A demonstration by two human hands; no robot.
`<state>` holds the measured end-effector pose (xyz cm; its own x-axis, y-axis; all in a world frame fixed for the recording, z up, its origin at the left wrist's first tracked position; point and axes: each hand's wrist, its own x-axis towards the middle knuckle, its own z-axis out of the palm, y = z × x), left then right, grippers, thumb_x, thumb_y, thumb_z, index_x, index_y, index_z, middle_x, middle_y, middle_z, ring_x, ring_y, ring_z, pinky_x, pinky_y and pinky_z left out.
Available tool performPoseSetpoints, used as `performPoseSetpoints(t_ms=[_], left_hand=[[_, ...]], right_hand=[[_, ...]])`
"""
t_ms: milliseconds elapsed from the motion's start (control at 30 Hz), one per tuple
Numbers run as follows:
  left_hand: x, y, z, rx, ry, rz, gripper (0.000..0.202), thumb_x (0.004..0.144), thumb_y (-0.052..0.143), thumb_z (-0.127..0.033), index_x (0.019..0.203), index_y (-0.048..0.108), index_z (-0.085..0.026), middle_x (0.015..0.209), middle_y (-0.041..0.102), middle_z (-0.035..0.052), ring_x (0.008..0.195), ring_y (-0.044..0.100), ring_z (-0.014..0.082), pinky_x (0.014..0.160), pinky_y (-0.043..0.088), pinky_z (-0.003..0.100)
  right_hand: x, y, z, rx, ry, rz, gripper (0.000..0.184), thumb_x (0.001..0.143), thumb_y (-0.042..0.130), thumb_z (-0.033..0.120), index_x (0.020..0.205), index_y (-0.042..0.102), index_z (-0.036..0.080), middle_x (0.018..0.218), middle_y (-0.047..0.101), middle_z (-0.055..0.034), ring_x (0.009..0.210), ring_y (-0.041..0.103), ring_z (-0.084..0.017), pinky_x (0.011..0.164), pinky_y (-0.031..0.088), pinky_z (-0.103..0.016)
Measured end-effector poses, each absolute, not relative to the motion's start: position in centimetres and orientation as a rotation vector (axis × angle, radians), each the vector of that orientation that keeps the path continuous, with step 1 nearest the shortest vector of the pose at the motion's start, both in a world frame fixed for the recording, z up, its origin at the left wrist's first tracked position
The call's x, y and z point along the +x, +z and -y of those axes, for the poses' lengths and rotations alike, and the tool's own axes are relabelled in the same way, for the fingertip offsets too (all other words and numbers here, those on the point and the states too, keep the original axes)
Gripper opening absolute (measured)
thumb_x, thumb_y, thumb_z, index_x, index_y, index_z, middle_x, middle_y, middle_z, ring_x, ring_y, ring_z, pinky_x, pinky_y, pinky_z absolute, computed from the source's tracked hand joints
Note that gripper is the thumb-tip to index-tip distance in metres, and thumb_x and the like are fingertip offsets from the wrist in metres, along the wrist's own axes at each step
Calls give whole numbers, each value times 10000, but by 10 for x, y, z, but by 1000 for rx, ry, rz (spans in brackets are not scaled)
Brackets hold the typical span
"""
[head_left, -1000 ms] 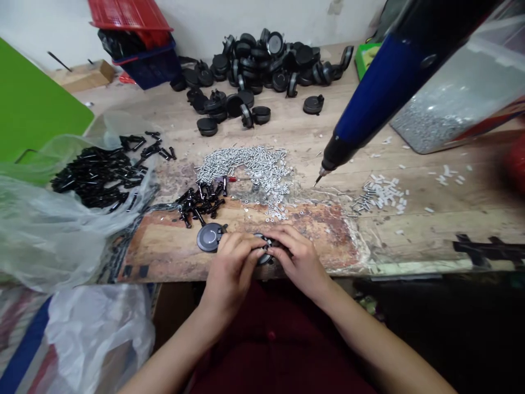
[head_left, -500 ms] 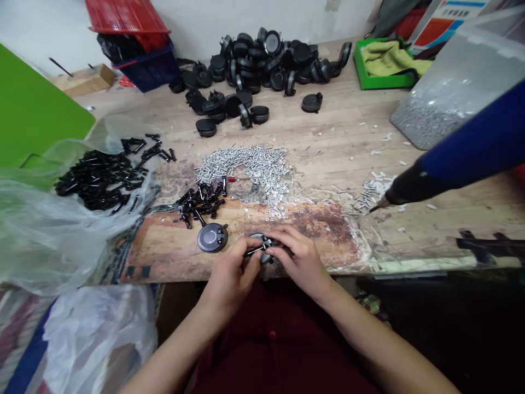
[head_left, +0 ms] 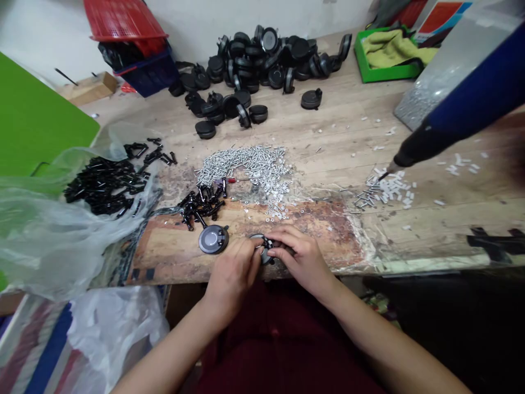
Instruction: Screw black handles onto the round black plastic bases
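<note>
Both hands close in together at the worn bench edge (head_left: 172, 278): the right hand (head_left: 301, 261) curls its fingers over a round dark disc (head_left: 257, 237), pressing it down, while the left hand (head_left: 232, 278) pinches its fingertips tight at the disc's rim, on something too small and hidden to name. Just left of the grip lies a second disc (head_left: 214, 239) with a pale ring on its face; beyond the hands sit small black parts (head_left: 200, 205) and a spread of silver screws (head_left: 246, 167). Far right hangs a blue electric screwdriver (head_left: 471, 98). Working well here likely means holding the disc flat and steady, the pinch square to it
</note>
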<state>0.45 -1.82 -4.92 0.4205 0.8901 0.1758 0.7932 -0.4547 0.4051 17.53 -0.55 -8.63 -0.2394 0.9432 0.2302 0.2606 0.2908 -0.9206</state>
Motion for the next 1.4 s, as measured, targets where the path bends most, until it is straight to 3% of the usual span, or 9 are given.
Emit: performPoseSetpoints(t_ms=[267,667,867,1167,1400], left_hand=[[-3,-55,23,2593,491,-1382,205,915,431,-119,1104,489,-170,878,603,58,806,564,177,732,474,310],[-2,-45,13,2553,490,-1315,150,920,425,-126,1041,499,-174,841,593,37,769,555,155,701,464,287],[-3,-55,19,2687,422,-1310,197,927,402,-128,1103,487,-155,824,546,44,754,496,169,689,440,300],[-8,-43,20,2597,296,-1362,247,922,450,-156,1166,486,-163,945,570,66,855,519,186,745,468,306],[5,-35,19,2901,-18,-1285,273,876,428,-99,1136,507,-71,905,605,91,770,549,218,581,492,299]], right_hand=[[176,-85,4,-1098,1034,1661,227,820,631,180,1034,681,238,969,667,-37,899,646,-168,822,535,-320],[176,-85,0,-1080,1057,1615,227,777,670,128,978,698,229,921,684,-27,865,650,-164,791,536,-309],[177,-84,-1,-1078,1048,1615,207,773,679,136,959,707,224,921,694,-37,872,657,-172,800,544,-320],[175,-84,0,-1112,1110,1580,232,772,673,120,972,706,234,927,683,-24,861,654,-162,793,541,-307],[173,-85,2,-1112,1047,1612,219,803,631,106,962,702,239,930,691,-20,884,656,-153,814,535,-293]])
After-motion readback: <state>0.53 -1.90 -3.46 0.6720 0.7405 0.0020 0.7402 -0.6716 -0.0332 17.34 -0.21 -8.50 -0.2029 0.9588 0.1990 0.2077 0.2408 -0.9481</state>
